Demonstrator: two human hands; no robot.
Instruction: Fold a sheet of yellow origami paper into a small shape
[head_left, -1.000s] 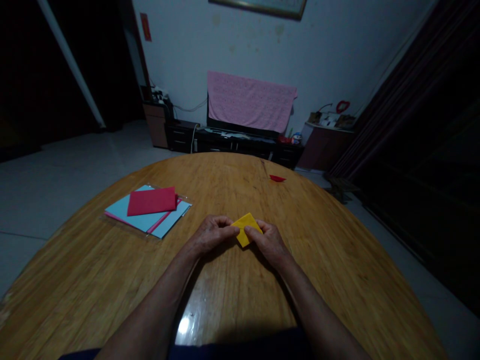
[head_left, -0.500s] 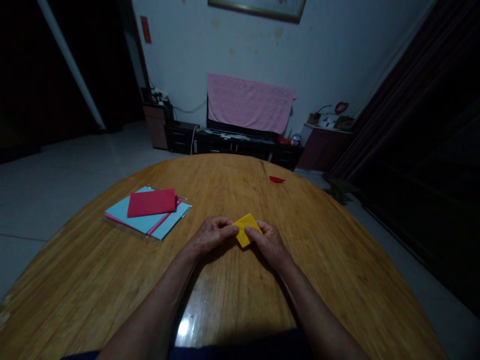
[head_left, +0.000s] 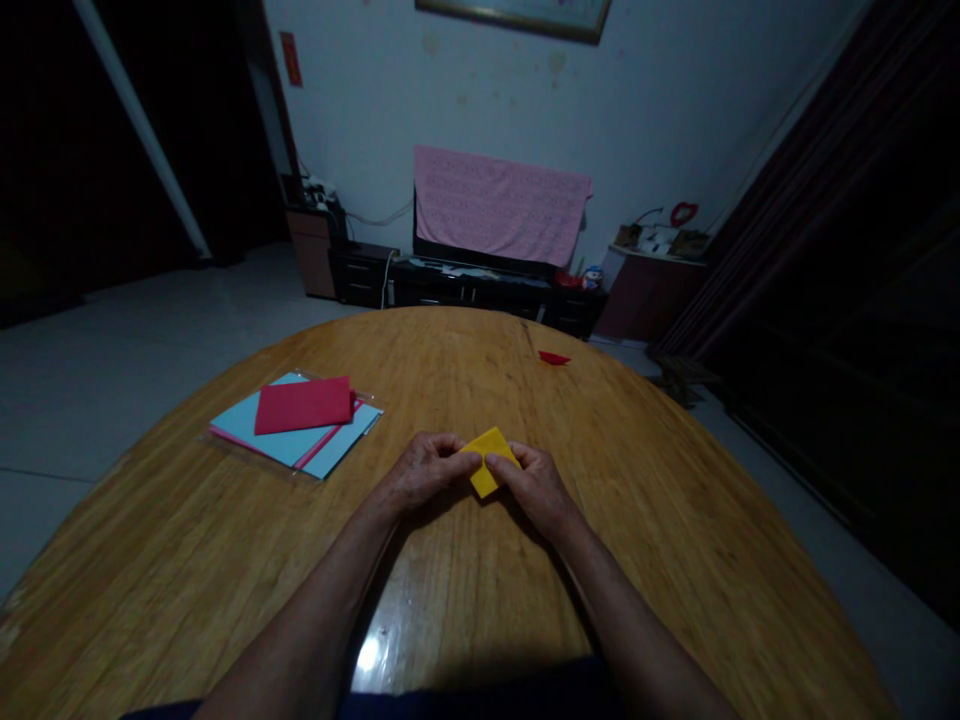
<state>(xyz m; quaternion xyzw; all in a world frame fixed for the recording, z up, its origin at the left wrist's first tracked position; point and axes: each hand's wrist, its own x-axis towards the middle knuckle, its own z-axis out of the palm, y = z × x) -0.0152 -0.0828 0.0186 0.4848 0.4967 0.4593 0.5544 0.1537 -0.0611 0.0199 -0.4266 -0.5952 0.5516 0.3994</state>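
A small folded piece of yellow paper (head_left: 491, 442) is held between both hands over the wooden table (head_left: 630, 560), one corner pointing away from me. My left hand (head_left: 426, 472) pinches its left side, thumb on top. From the right, my right hand (head_left: 538, 487) grips the other side, its thumb also lying on the paper. The two thumb tips are close together near the middle of the sheet. The fingers under the paper are hidden.
On the left of the table, a folded red paper (head_left: 304, 405) lies on a plastic-wrapped pack of light blue paper (head_left: 251, 424). A small red folded paper (head_left: 554, 358) sits near the far edge. Beyond stands a low black cabinet (head_left: 360, 276).
The yellow paper has shifted slightly left, and my thumbs have moved closer together on it. Both hands keep their hold.
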